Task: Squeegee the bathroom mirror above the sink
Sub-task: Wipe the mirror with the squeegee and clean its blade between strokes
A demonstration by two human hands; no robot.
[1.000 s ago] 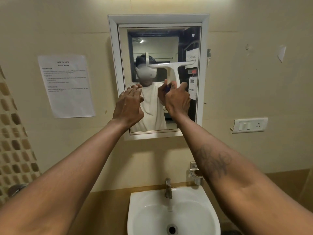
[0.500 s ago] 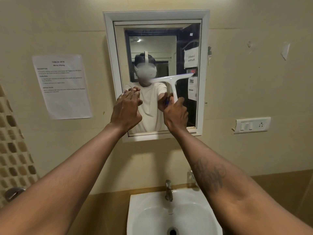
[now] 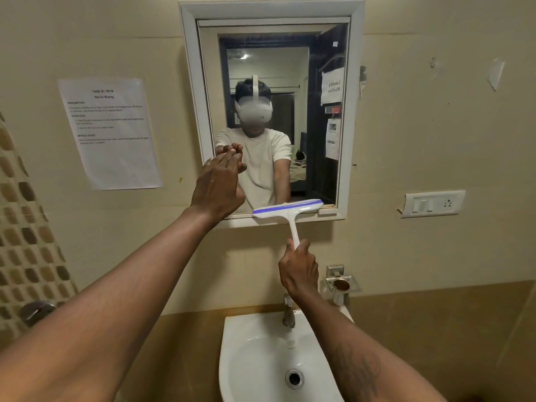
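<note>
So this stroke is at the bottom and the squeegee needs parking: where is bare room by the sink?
The sink rim left of the faucet is bare, as is the basin around the drain. Right of the faucet is crowded: the soap dish holds soap, and the right hand gripping the squeegee is just above.

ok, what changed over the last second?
The white plastic squeegee with a blue blade strip, held by the right hand, slid down the white-framed wall mirror from mid-height to its bottom edge. The left hand stayed open at the glass, lower left.
</note>
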